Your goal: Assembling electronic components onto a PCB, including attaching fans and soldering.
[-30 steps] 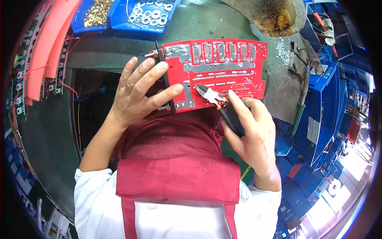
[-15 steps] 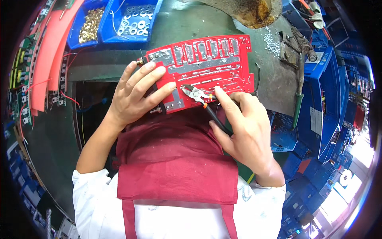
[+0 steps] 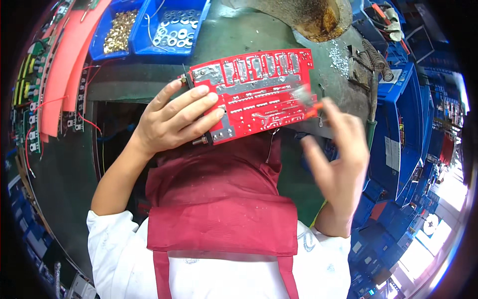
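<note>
A red circuit board, solder side up, is tilted above my maroon apron. My left hand grips its left end, fingers lying over the edge by a black end piece with a bolt. Over the board's right end, the side cutters are smeared by motion; their grey jaws and an orange part of the handles show. They are in my right hand, which is blurred too, with forefinger and thumb apart. Most of the handles cannot be made out. A thin wire hangs below the board's lower edge.
Blue bins hold brass pieces and washers beyond the board. Boards with red sheets stand at left. A coil spring, scattered clippings, a stained round vessel and blue crates lie at right.
My right hand has carried the side cutters rightward, from the board's lower left part to its right end. The board has shifted slightly, and my left hand keeps its grip.
</note>
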Demonstrator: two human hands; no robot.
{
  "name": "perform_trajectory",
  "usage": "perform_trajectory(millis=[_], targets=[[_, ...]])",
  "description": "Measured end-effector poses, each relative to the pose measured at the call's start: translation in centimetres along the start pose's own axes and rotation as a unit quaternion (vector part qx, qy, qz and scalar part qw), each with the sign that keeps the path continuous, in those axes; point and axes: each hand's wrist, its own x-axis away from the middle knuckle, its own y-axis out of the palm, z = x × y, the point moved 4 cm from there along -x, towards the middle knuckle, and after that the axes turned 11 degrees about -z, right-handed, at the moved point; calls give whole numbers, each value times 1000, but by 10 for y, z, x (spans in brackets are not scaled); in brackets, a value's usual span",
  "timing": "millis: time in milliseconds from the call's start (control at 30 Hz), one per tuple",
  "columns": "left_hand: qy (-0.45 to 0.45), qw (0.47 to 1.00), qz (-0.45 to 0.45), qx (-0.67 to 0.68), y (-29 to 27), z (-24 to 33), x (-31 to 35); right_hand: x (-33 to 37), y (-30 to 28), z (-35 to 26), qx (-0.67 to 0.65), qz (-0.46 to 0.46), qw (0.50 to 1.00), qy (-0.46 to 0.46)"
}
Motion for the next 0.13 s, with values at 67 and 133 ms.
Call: perform_trajectory(millis=[67,133], targets=[[41,999,15,-2,-8,-5,-14,7,-18,22,53,88,985,139],[51,999,-17,-6,-11,-5,-16,5,-15,53,141,126,967,172]])
